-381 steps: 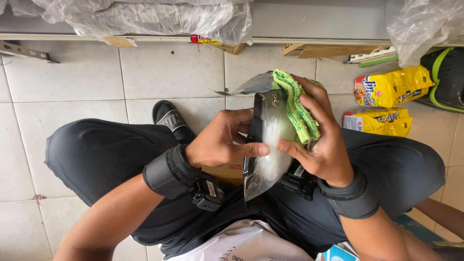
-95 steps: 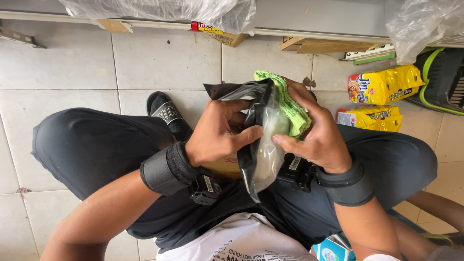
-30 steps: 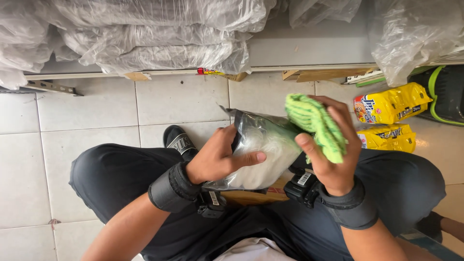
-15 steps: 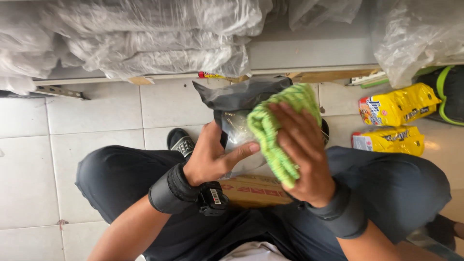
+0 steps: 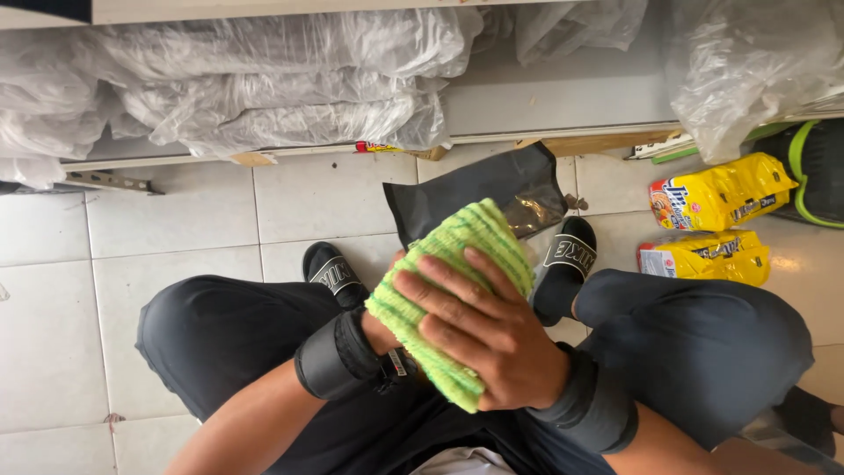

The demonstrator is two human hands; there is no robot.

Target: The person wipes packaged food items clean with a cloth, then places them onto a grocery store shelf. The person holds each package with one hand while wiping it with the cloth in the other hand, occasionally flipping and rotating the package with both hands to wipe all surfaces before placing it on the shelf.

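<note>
My right hand (image 5: 479, 330) presses a green ribbed cloth (image 5: 444, 290) flat against a dark plastic pouch (image 5: 479, 189), whose top edge sticks up behind the cloth. My left hand (image 5: 380, 330) is almost wholly hidden under the cloth and holds the pouch from below; only its wrist with a black band (image 5: 334, 356) shows. Both hands are over my lap, above my knees in black trousers.
I sit above a white tiled floor (image 5: 167, 229), feet in black slides (image 5: 563, 264). Two yellow snack packets (image 5: 712, 220) lie at right beside a black and green bag (image 5: 813, 176). Goods wrapped in clear plastic (image 5: 255, 88) fill a low shelf ahead.
The right hand has brought the green cloth from the pouch's side over its front and moved it down. The pouch has turned more upright, with its dark top edge showing.
</note>
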